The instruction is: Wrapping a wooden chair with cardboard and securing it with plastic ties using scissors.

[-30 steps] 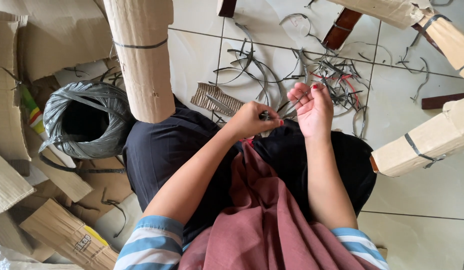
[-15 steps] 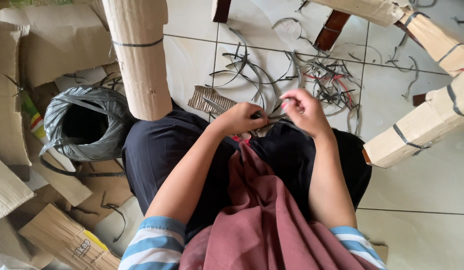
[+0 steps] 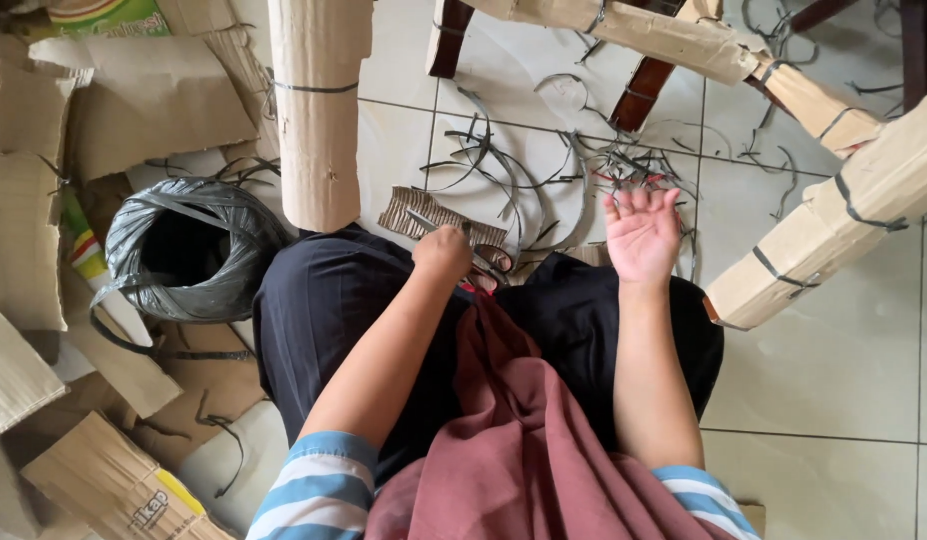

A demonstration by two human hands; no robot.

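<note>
**Strap cut away, scissors at the lap's edge**

The left hand (image 3: 444, 252) is curled loosely over a pair of scissors (image 3: 462, 243), whose blades point away to its left across a scrap of corrugated card (image 3: 424, 210); the fingers lie on the handles, though how firm the grip is cannot be told. The right hand (image 3: 641, 235) is spread wide, palm up, fingers fanned, and holds nothing.

Just beyond both hands, on the white tiled floor (image 3: 844, 340), lies a tangle of cut grey strapping offcuts (image 3: 544, 170), with a few red strands among them. That heap suggests a good deal of cutting is behind.

Further out, work appears to remain. To the right of the right hand a cardboard-wrapped furniture leg (image 3: 834, 220) is still bound with dark straps, and another wrapped rail (image 3: 674, 40) crosses above. Past the left hand stands a wrapped post (image 3: 319, 110) with one strap around it. Well to the left of the left hand sits a coil of grey strapping (image 3: 184, 250) among loose cardboard sheets (image 3: 134, 100).
</note>
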